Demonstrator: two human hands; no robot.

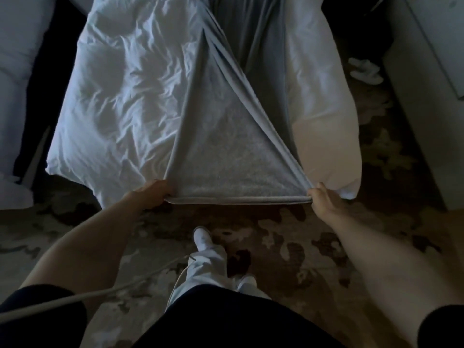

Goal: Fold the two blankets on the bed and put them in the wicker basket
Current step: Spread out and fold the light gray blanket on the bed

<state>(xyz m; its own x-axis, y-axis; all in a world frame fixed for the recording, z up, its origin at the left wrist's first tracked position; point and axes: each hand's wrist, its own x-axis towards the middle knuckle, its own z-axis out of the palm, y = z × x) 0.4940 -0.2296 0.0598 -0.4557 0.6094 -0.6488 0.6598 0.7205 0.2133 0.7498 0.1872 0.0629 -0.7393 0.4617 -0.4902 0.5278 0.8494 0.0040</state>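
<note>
A grey blanket [233, 146] is held stretched at the foot of the bed [326, 136]. Its near edge is pulled taut between the two hands, and the rest runs away up the middle of the white duvet [113, 96] in long creases. The left corner is gripped by the left hand [153, 194], with the fingers curled round the hem. The right corner is pinched by the right hand [324, 199] between thumb and fingers. Two hems seem to lie together along the near edge, so one fold is judged to be already made. A second blanket cannot be made out, and the basket is not in view.

Several slips are possible from here. If one corner is pinched through only one layer, the lower layer may be dropped and the fold skewed. If the cloth is pulled back quickly, the loose duvet may be dragged off the bed with it. The far end is bunched into narrow pleats, so a crooked fold may be set in unless it is spread first. Should the near edge be lowered, it may be trailed on the patterned rug [301, 234]. A cable [88, 296] hangs close by the legs and could be caught by a backward step.
</note>
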